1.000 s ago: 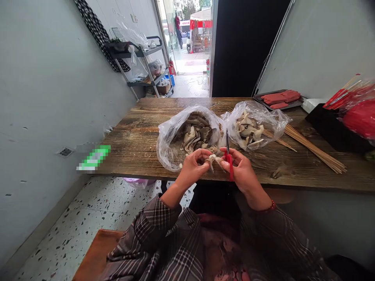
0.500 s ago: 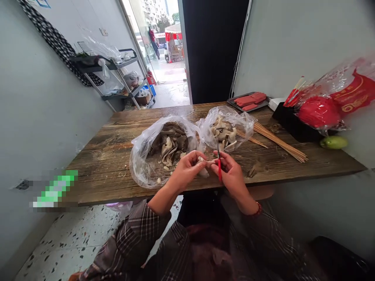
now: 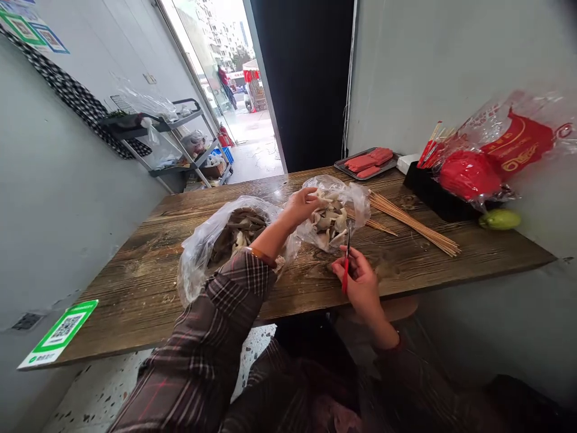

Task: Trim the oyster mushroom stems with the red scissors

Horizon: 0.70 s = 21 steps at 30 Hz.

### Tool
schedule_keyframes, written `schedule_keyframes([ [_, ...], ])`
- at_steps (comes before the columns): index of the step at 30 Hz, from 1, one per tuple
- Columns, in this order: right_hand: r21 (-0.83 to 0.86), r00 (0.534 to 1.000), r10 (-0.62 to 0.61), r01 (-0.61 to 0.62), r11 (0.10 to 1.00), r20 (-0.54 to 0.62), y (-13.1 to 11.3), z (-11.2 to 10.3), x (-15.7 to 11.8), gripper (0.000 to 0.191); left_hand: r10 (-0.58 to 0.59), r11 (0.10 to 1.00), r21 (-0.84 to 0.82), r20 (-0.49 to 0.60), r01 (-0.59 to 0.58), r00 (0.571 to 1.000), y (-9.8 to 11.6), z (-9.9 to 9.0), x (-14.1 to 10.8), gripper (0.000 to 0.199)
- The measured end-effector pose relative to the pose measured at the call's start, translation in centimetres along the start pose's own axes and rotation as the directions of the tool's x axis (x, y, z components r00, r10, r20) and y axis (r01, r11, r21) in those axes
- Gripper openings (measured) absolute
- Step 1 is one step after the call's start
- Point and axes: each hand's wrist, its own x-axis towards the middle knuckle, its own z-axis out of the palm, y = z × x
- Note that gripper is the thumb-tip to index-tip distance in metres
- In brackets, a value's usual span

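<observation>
My left hand (image 3: 301, 207) reaches over the right-hand clear plastic bag (image 3: 360, 201), its fingers apart at the bag's rim. Its fingertips are right beside the pale oyster mushrooms (image 3: 331, 219) heaped in that bag; whether they touch one cannot be made out. Close to the table's front edge, my right hand (image 3: 360, 279) grips red-handled scissors (image 3: 346, 270) with the blades pointing away from me. Under my left forearm, a larger plastic bag (image 3: 193, 264) lies open with grey-brown oyster mushrooms (image 3: 238, 231) inside, partly hidden by the arm.
Thin wooden skewers (image 3: 415, 222) lie right of the bags. Behind them sit a tray of reddish meat pieces (image 3: 367, 162), a black box (image 3: 433, 195), a red package (image 3: 471, 171) and a green fruit (image 3: 500, 219). A green QR card (image 3: 63, 331) lies at the table's left corner.
My left hand has left the mushroom piece near the scissors and moved forward to the right-hand bag. My right hand keeps the scissors. The view has turned slightly to the right.
</observation>
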Motion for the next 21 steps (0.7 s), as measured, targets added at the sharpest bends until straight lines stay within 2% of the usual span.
schedule_keyframes([
  [4,-0.022,1.0,-0.001,0.002,1.0,0.024,0.1,-0.1,0.0,0.044,-0.078,0.996,-0.052,0.005,0.078,0.997,0.4,-2.6,-1.2,0.029],
  [10,-0.066,0.999,0.031,-0.03,0.997,0.01,-0.7,-0.4,-0.5,0.047,-0.053,0.998,-0.019,-0.113,0.051,0.992,2.1,-9.4,-6.1,0.019],
  [14,-0.124,0.999,0.039,-0.038,0.992,0.009,-0.9,-0.6,-0.8,0.047,-0.072,0.997,0.017,-0.165,0.076,0.984,1.1,-13.5,-9.8,0.017],
  [18,-0.133,1.0,0.029,-0.029,0.991,0.002,-0.8,-0.7,-1.0,0.049,-0.02,0.96,0.271,-0.203,0.076,0.979,-1.2,-16.2,-13.2,0.017],
  [21,-0.132,0.999,0.044,-0.045,0.99,-0.01,-0.7,-0.7,-1.1,0.051,0.038,0.858,0.507,-0.212,0.077,0.976,-3.0,-17.0,-15.5,0.024],
])
